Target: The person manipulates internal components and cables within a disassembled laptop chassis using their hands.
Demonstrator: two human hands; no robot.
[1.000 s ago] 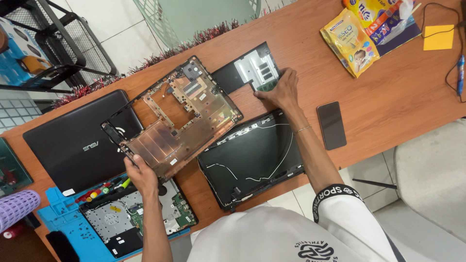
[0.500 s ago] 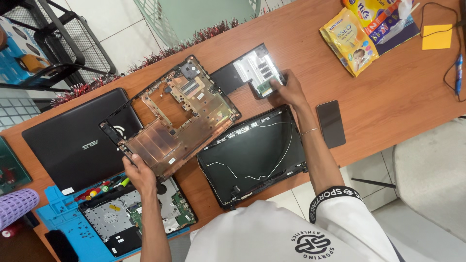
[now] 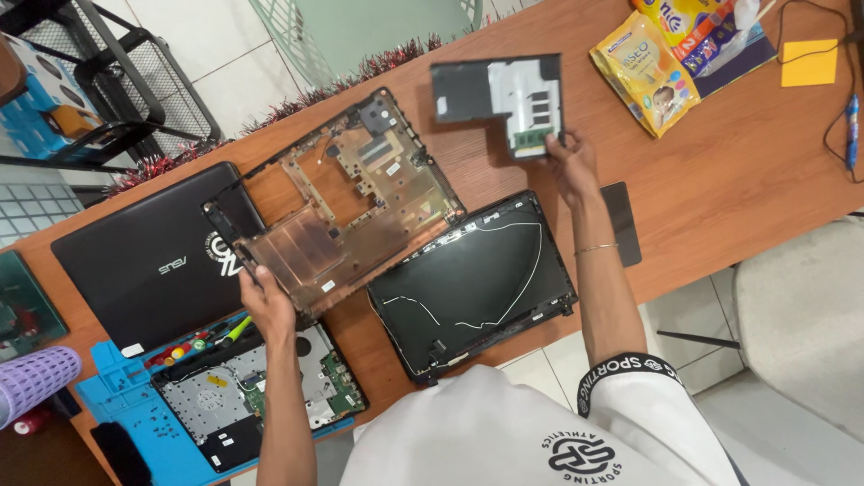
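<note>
My left hand (image 3: 266, 304) grips the near corner of a copper-coloured laptop bottom case (image 3: 346, 202), which lies tilted on the wooden table (image 3: 720, 171). My right hand (image 3: 572, 162) reaches forward and pinches the near right corner of a black cover panel (image 3: 498, 94), beside a green memory module (image 3: 532, 138) on it. Between my arms lies a black screen lid (image 3: 472, 279) with thin white cables across it.
A closed black laptop (image 3: 153, 261) lies at the left. A blue repair mat (image 3: 112, 405) holds a motherboard (image 3: 261, 387) and screwdrivers (image 3: 216, 337). A dark phone (image 3: 622, 225), snack packets (image 3: 643, 72), a yellow note (image 3: 810, 63) and a pen (image 3: 850, 130) lie at the right.
My right hand has slid the black cover panel farther away and to the right. My left hand has stayed on the bottom case's corner.
</note>
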